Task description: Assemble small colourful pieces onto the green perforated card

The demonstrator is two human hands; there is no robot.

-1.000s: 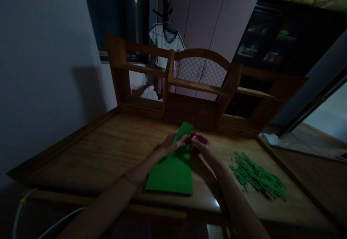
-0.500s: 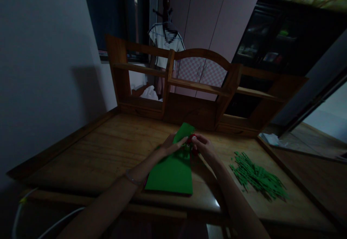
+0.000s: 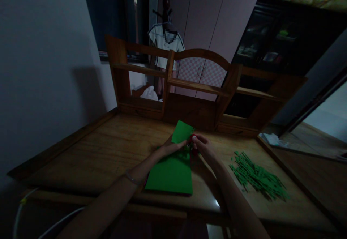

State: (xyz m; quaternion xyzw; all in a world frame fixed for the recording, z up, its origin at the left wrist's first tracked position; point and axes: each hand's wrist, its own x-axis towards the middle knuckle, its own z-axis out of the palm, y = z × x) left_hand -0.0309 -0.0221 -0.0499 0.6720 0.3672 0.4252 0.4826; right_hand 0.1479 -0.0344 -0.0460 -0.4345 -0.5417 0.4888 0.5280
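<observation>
My left hand [image 3: 171,147] is closed on a piece of green paper [image 3: 182,131], whose upper part stands up past my fingers. Beneath that hand, a larger green sheet [image 3: 170,175] lies flat near the desk's front edge. In my right hand [image 3: 202,144] are small red-handled scissors [image 3: 193,137] with a white round spot, held at the right edge of the paper. The blades are hard to make out in the dim light. Both hands are close together, fingertips almost meeting. A pile of thin green paper strips [image 3: 257,177] lies right of my right forearm.
The wooden desk [image 3: 108,141] has a raised shelf unit [image 3: 197,83] along its back. A wall [image 3: 48,69] borders the left side. White cables [image 3: 61,221] hang at the lower left. Beyond the desk's right edge lies a white crumpled thing [image 3: 271,139].
The upper part of the green paper has tilted left and turned its face more toward me. My left hand has shifted slightly with it; my right hand is almost unmoved.
</observation>
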